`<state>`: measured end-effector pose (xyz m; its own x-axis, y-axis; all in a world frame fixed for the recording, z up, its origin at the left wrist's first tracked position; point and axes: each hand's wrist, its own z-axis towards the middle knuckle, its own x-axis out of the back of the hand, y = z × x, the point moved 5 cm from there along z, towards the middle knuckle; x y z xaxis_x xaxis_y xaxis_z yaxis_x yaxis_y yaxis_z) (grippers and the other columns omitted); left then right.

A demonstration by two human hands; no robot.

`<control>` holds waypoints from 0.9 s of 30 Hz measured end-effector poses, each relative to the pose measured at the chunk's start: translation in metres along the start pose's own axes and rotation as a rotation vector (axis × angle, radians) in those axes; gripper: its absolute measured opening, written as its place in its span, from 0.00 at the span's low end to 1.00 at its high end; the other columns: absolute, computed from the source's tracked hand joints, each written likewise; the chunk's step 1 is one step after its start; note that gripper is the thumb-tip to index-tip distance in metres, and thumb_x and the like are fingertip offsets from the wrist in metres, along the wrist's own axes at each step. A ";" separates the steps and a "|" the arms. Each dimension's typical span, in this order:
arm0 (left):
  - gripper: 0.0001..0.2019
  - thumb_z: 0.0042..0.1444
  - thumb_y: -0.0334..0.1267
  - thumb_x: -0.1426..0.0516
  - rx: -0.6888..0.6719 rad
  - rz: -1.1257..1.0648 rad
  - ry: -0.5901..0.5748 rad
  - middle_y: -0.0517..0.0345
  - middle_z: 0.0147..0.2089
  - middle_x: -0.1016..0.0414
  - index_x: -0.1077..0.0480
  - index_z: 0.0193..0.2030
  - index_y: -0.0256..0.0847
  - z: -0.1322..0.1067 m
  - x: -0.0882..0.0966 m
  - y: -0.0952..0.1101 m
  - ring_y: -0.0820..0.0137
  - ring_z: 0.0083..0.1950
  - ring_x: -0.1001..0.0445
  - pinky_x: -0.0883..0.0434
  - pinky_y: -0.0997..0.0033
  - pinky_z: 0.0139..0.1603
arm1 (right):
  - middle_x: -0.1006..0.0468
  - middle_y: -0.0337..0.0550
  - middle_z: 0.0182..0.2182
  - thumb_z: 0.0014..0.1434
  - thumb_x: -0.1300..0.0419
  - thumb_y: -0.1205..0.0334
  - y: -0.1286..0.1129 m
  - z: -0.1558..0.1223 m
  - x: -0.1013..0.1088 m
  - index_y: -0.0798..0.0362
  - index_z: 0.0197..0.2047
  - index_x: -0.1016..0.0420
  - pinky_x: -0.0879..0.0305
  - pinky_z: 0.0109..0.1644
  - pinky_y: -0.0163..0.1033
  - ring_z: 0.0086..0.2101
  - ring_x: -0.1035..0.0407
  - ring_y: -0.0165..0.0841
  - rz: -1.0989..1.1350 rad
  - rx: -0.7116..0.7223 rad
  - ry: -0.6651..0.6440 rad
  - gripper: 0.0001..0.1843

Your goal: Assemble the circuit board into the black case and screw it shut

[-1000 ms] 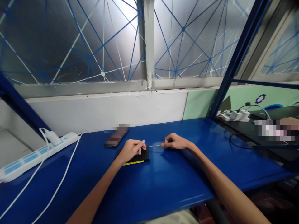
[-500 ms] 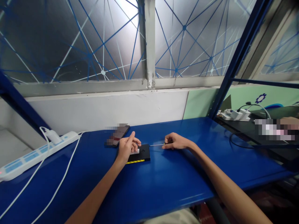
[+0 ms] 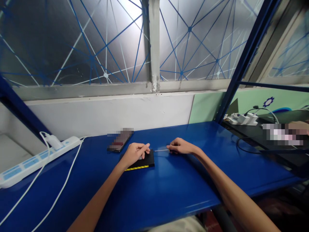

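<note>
A flat black box [image 3: 150,160] with a yellow strip [image 3: 136,168] along its front edge lies on the blue table. My left hand [image 3: 135,153] is over the box and covers much of its top. Its thumb and fingers are drawn together; anything between them is too small or hidden to see. In the fingers of my right hand [image 3: 177,146] is a thin screwdriver, its handle mostly covered. The slim metal shaft [image 3: 161,150] points left, with the tip close to the box's right edge; whether they touch, I cannot tell.
A phone [image 3: 120,140], partly blurred out, lies behind the box. On the left, a white power strip [image 3: 38,160] carries a plugged-in charger [image 3: 55,141], and white cables trail over the blue table [image 3: 183,190]. At right, another person's hand [image 3: 299,127] shows beyond the blue frame post [image 3: 238,74].
My left thumb has come down from its raised position towards the index finger, and that hand has shifted slightly right over the box. My right hand keeps the screwdriver nearly in place.
</note>
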<state>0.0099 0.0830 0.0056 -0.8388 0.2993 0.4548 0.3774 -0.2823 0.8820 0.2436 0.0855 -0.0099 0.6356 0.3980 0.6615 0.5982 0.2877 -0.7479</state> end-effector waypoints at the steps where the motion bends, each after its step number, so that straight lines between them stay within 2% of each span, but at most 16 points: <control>1: 0.23 0.59 0.54 0.45 -0.001 0.010 -0.003 0.57 0.18 0.28 0.23 0.28 0.35 0.000 0.001 0.000 0.74 0.19 0.34 0.37 0.78 0.22 | 0.30 0.39 0.18 0.60 0.47 0.40 0.000 0.000 0.000 0.58 0.25 0.26 0.47 0.25 0.32 0.20 0.42 0.26 0.000 -0.004 -0.010 0.29; 5: 0.25 0.60 0.55 0.47 -0.024 0.026 0.042 0.58 0.15 0.31 0.23 0.29 0.34 0.001 0.004 -0.002 0.74 0.17 0.35 0.37 0.77 0.21 | 0.32 0.38 0.17 0.59 0.47 0.40 0.002 0.000 0.000 0.59 0.25 0.25 0.49 0.24 0.33 0.19 0.44 0.26 0.006 -0.008 -0.022 0.29; 13: 0.27 0.62 0.55 0.50 -0.052 0.009 0.086 0.55 0.17 0.27 0.23 0.27 0.34 -0.001 0.003 -0.001 0.74 0.17 0.33 0.35 0.76 0.22 | 0.36 0.35 0.20 0.52 0.38 0.39 0.004 0.000 0.002 0.57 0.27 0.27 0.50 0.25 0.32 0.23 0.46 0.26 0.037 0.028 -0.011 0.26; 22: 0.30 0.64 0.55 0.52 -0.089 -0.014 0.153 0.54 0.18 0.25 0.22 0.26 0.34 -0.007 -0.004 0.006 0.72 0.19 0.30 0.38 0.76 0.21 | 0.34 0.32 0.21 0.47 0.32 0.43 0.010 0.000 -0.005 0.53 0.30 0.36 0.46 0.23 0.31 0.20 0.41 0.25 0.130 -0.023 -0.025 0.24; 25: 0.31 0.63 0.57 0.53 -0.063 -0.086 0.152 0.52 0.18 0.25 0.23 0.24 0.33 -0.008 -0.004 0.008 0.73 0.18 0.31 0.39 0.76 0.20 | 0.32 0.33 0.22 0.46 0.31 0.46 0.004 0.000 -0.003 0.53 0.32 0.35 0.45 0.25 0.31 0.22 0.40 0.26 0.075 0.031 0.038 0.23; 27: 0.31 0.62 0.57 0.52 -0.030 -0.133 0.154 0.50 0.20 0.23 0.23 0.24 0.33 -0.006 -0.003 0.007 0.74 0.17 0.33 0.40 0.76 0.19 | 0.30 0.36 0.23 0.51 0.34 0.45 0.000 0.000 -0.001 0.54 0.33 0.34 0.45 0.26 0.31 0.23 0.38 0.27 0.039 0.058 0.085 0.21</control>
<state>0.0123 0.0743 0.0100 -0.9313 0.1934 0.3086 0.2498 -0.2772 0.9278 0.2426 0.0853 -0.0103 0.6985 0.3356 0.6320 0.5442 0.3244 -0.7737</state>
